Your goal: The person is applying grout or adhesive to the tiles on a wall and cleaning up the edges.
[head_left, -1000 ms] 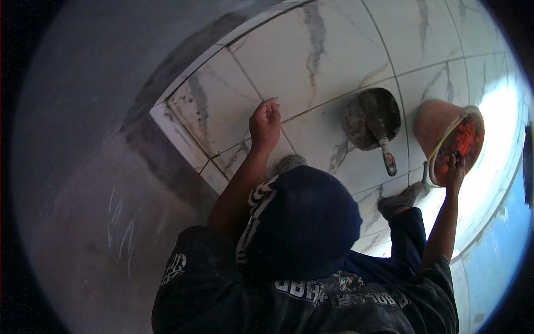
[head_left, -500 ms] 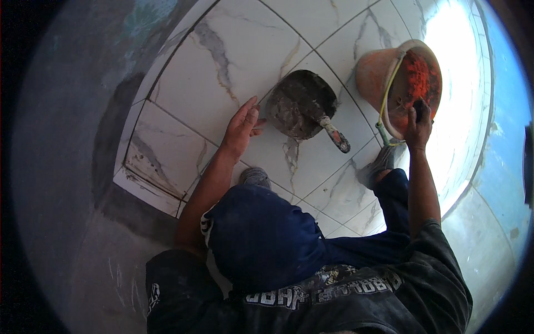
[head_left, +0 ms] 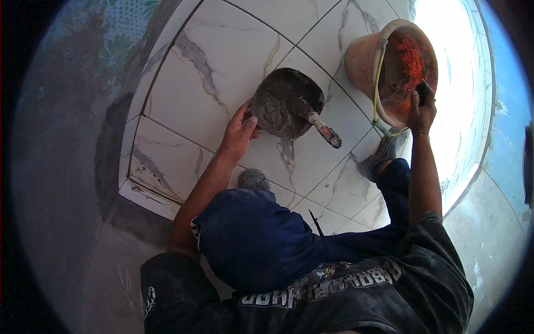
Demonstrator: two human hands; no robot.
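My left hand (head_left: 240, 127) has its fingers at the left rim of a dark shallow pan (head_left: 272, 97) smeared with grey mortar. A trowel lies in the pan, its pale, worn handle (head_left: 325, 129) resting over the lower right rim. My right hand (head_left: 421, 111) grips a small dark object I cannot make out at the mouth of a dirty orange bucket (head_left: 359, 64), which has red material inside and a yellow-green rope handle.
I am low over a white marble-patterned tiled floor (head_left: 206, 61) with an edge at the left beside grey plaster (head_left: 67, 167). My feet (head_left: 253, 179) are on the tiles. A pale blue surface (head_left: 503, 100) curves at the right beside a bright strip of light.
My left hand has moved from over the bare tiles to the pan's rim. My right hand stays at the bucket with the dark object. The view has shifted, showing more of the left edge.
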